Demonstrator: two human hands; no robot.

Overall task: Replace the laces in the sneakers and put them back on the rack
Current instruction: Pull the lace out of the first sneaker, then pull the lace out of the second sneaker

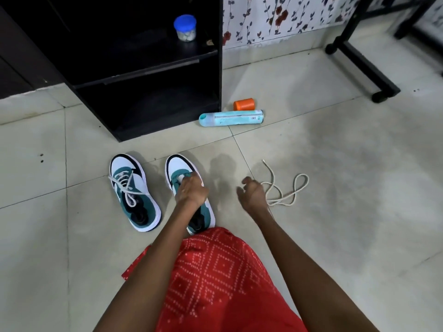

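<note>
Two teal-and-white sneakers sit on the tiled floor (72, 236) in front of the black rack (148, 68). The left sneaker (134, 190) is laced. The left hand (190, 191) rests on the right sneaker (178, 167), its grip closed around the tongue area. The right hand (251, 194) hovers just right of it, fingers loosely curled, grasping nothing, beside a loose white lace (287, 190) lying on the floor.

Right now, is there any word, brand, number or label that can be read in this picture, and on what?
None can be read.
Spray can lying on the floor: printed label and a barcode patch, too small and blurred.
Sneakers, blue-lidded jar, orange cap: no text visible.
</note>
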